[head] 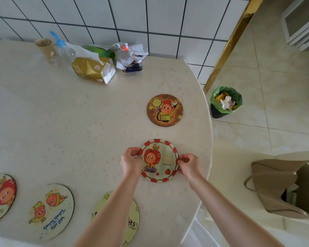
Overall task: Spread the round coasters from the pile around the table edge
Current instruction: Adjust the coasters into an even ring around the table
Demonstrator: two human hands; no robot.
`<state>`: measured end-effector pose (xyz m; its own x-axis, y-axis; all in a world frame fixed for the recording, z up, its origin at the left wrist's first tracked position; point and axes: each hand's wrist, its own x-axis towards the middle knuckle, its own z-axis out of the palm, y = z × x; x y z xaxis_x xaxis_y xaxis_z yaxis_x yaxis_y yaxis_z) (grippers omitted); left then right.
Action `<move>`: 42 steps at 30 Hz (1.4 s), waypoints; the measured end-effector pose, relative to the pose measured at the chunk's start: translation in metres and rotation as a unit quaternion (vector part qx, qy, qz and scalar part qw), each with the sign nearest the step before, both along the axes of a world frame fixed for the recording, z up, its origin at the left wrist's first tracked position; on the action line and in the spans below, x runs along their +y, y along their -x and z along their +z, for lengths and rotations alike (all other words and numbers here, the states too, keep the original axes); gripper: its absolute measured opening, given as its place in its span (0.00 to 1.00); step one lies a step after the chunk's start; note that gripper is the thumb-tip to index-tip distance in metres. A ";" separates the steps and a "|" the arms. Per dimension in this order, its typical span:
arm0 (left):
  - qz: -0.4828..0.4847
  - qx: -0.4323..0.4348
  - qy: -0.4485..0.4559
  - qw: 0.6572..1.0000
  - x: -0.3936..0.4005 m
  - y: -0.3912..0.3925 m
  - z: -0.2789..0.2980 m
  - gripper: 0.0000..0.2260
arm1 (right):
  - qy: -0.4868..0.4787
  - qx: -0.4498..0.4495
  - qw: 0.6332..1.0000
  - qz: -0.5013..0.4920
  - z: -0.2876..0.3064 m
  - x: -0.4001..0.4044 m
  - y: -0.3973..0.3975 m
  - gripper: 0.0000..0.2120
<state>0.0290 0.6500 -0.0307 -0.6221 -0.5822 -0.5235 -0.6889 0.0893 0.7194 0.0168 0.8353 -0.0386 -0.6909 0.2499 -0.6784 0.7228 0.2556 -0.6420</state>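
Near the right edge of the surface [100,122] lies the red-rimmed coaster [159,160], pinched at opposite sides: the left hand [131,162] grips its left rim, the right hand [190,165] its right rim, fingers closed on the edge. It sits squarely between both hands, so neither is nearer; being round, it has no long axis. Just beyond lies the brown coaster [165,110], along the same curved edge. More coasters lie nearer the person. No pile shows, so this may be the last.

Bright, even daylight — soft shadows, wide-angle edge distortion.
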 end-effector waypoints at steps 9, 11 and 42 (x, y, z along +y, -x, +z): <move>-0.032 -0.014 0.037 0.999 -0.004 0.002 -0.003 0.14 | -0.052 0.014 0.997 0.058 0.004 0.001 0.003 0.10; -0.052 -0.021 0.050 0.997 -0.006 -0.003 -0.002 0.14 | -0.072 0.023 0.993 0.091 0.008 0.002 0.001 0.11; -0.147 -0.021 0.042 0.988 -0.138 -0.213 0.000 0.16 | -0.041 -0.004 0.999 -0.005 0.011 -0.132 -0.209 0.16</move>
<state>0.2422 0.5117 -0.0309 -0.7499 -0.4216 -0.5098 -0.6531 0.3492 0.6719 0.2262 0.7030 -0.0274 -0.6832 0.3111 -0.6607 0.7302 0.3002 -0.6137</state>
